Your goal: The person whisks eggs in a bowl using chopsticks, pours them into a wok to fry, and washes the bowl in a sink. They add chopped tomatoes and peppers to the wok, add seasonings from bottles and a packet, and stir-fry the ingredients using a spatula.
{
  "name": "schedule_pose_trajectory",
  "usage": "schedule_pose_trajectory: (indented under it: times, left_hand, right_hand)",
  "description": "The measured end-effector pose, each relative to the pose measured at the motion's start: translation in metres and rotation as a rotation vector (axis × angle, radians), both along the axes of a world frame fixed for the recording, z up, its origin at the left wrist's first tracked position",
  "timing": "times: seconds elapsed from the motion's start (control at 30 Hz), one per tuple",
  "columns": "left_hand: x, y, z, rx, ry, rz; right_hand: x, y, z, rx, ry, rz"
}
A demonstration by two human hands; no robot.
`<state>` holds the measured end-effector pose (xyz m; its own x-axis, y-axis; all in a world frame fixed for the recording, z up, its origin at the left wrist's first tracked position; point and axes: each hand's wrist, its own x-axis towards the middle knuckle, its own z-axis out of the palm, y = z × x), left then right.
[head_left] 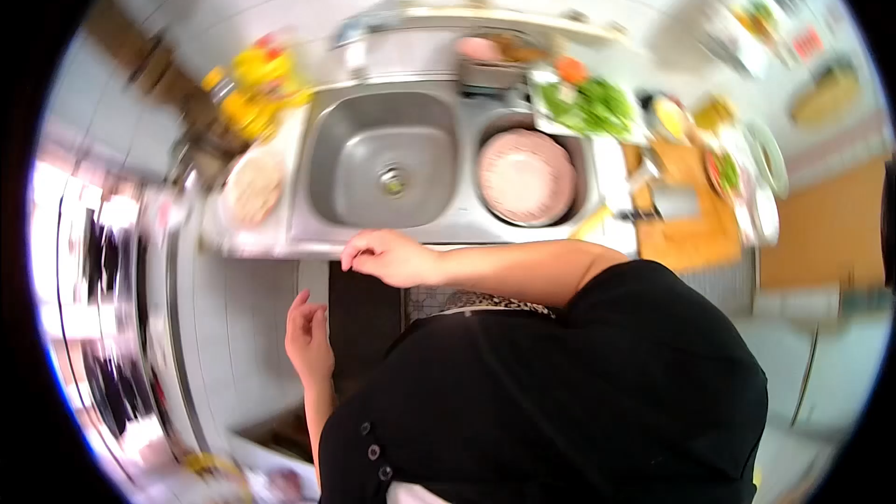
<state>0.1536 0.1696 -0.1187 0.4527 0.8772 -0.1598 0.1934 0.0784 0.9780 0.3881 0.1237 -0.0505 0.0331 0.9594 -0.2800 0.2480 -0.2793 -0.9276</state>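
Note:
My right hand (390,258) reaches across my body at the front edge of the sink (297,215). Its fingers are loosely curled, with a small gap by the thumb, and nothing shows in them. Lower and to the left, my left hand (310,331) is raised with its fingers apart, holding nothing. Beyond the right hand lies the left sink basin (350,168), bare down to its drain (392,182). A pale pink, round colander-like bowl (527,177) sits in the smaller right basin.
A tray of green leafy vegetables (588,107) stands behind the right basin. Right of it, a cleaver (674,203) lies on a wooden cutting board (714,233). Yellow bottles (247,112) and a pale round item (252,187) are left of the sink. The faucet (355,51) rises behind.

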Motion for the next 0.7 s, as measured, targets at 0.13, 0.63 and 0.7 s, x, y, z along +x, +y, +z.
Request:
schedule_pose_trajectory:
  times: [0.13, 0.63, 0.7]
  left_hand:
    - [-0.018, 0.093, 0.004, 0.106, 0.067, -0.228]
    - [0.215, -0.027, -0.027, 0.499, 0.287, -1.121]
    - [0.257, -0.060, -0.038, 0.671, 0.308, -1.151]
  right_hand:
    - [-0.024, 0.025, -0.057, 0.216, 0.196, -0.329]
    - [0.126, -0.203, -0.116, 0.173, 0.003, -1.149]
    - [0.145, -0.228, -0.104, 0.133, 0.138, -1.098]
